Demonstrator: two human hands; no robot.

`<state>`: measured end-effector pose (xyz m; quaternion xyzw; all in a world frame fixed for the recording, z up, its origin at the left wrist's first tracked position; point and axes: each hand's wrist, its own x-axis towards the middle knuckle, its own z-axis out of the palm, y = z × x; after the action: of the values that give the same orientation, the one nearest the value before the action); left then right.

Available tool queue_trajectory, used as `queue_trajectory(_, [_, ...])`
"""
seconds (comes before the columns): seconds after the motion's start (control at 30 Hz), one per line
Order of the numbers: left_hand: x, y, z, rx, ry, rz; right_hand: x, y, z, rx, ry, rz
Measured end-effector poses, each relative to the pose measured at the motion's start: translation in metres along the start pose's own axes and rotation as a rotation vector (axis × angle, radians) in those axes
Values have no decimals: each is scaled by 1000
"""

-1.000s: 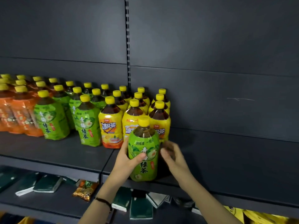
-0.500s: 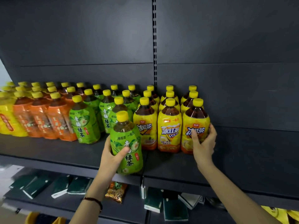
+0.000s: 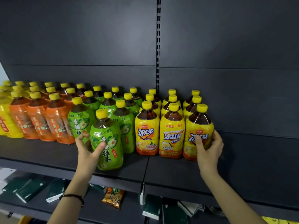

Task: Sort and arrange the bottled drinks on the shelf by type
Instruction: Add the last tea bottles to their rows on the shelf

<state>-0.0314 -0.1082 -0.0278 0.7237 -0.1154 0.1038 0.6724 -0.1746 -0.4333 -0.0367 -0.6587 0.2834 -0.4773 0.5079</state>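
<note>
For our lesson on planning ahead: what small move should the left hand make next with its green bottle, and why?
Probably slide the green bottle back a little: the left hand grips it ahead of the green-tea rows, facing a gap between two front bottles; there it joins its type.

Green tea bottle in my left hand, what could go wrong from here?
The green tea bottle is near the shelf front edge, gripped by the left hand alone; a slip could drop it.
Pushed back, it may knock the packed green bottles behind it.
The right hand grips the end yellow iced tea bottle, with nothing bracing its right side; a shove might topple it.
</note>
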Motion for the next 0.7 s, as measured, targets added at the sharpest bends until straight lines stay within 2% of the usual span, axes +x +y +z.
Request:
queue_trajectory(0.27, [4,-12,-8,18,104,12,-1,0,-1,31,-33,-1])
queue_trajectory(0.4, [8,-17,2,41,206,-9,1,2,-6,66,-69,17])
queue_trajectory(0.53, [13,-14,14,158,331,43,1,2,-6,84,-66,16])
queue_trajectory(0.6, [12,-9,19,228,343,56,0,3,-3,79,-50,15])
queue_trajectory(0.7, [5,-8,21,367,278,-35,-1,1,-2,72,-41,5])
